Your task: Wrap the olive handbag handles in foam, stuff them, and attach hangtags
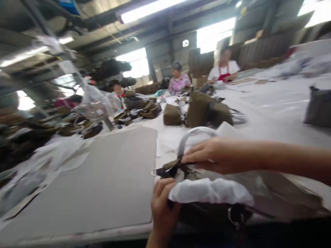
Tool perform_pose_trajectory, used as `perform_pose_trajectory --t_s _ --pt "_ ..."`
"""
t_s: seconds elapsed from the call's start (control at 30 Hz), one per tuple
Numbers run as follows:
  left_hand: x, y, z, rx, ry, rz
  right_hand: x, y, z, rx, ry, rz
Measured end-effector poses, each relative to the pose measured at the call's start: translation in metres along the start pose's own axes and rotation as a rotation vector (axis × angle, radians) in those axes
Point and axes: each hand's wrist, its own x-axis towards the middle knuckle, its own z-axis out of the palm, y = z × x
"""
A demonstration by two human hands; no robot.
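An olive-brown bag point(204, 212) lies at the table's front edge, with metal rings and a handle wrapped in white padding point(212, 191). My left hand point(164, 199) is closed round the bag's left end, beside the wrapped handle's end. Reaching across from the right, my right hand point(207, 155) has its fingers closed on the bag's upper edge by a dark strap tab with a metal ring point(154, 172). Its fingertips are partly hidden. Behind it arches a second pale handle point(192, 132). Motion blur softens the bag's details.
A large grey sheet point(111, 179) covers the table on the left. Olive bags point(199, 108) stand beyond my hands, and a dark bag point(319, 106) sits far right. Several people point(179, 81) work behind. A metal post point(74, 72) rises at left, near piled bags and plastic.
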Motion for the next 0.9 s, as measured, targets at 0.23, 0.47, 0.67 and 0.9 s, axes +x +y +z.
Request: perform_pose_trajectory --t_s 0.23,0.47,0.67,0.9 --pt "0.046 0.008 -0.046 -0.361 -0.135 -0.546 -0.169 0.002 -0.061 -0.437 0.378 0.384" --pt "0.129 0.083 -0.019 -0.361 -1.129 -0.13 -0.24 0.003 -0.006 0.354 0.289 0.757" --pt "0.122 0.125 0.035 -0.229 -1.243 0.418 -0.19 -0.019 0.022 0.786 0.471 0.567" --pt "0.1 0.087 0.06 -0.04 -0.884 0.611 -0.157 -0.051 0.038 1.044 0.547 0.324"
